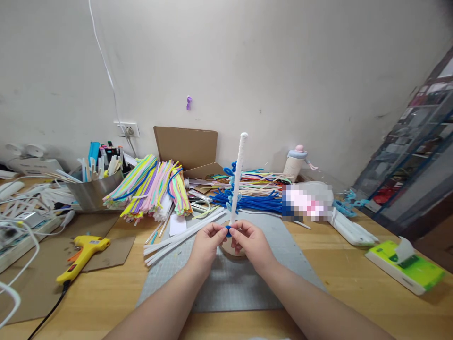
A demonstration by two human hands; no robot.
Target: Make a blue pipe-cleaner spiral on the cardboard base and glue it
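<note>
My left hand (209,241) and my right hand (249,242) meet at the middle of the mat, thumbs and fingertips pinched from both sides on a small dark blue fuzzy piece (228,230), which looks like a curled pipe cleaner. Just behind them a white fuzzy rod (238,179) stands nearly upright, leaning slightly right. Blue and light blue pipe-cleaner loops (231,182) run along its left side. A round brown base (231,253) shows beneath my hands; they hide much of it and the rod's foot.
A grey cutting mat (226,293) lies under my hands. White pipe cleaners (184,236), colourful bundles (152,189) and blue ones (264,202) lie behind. At left are a yellow glue gun (83,257) and metal container (94,192); at right, a green tissue pack (405,267).
</note>
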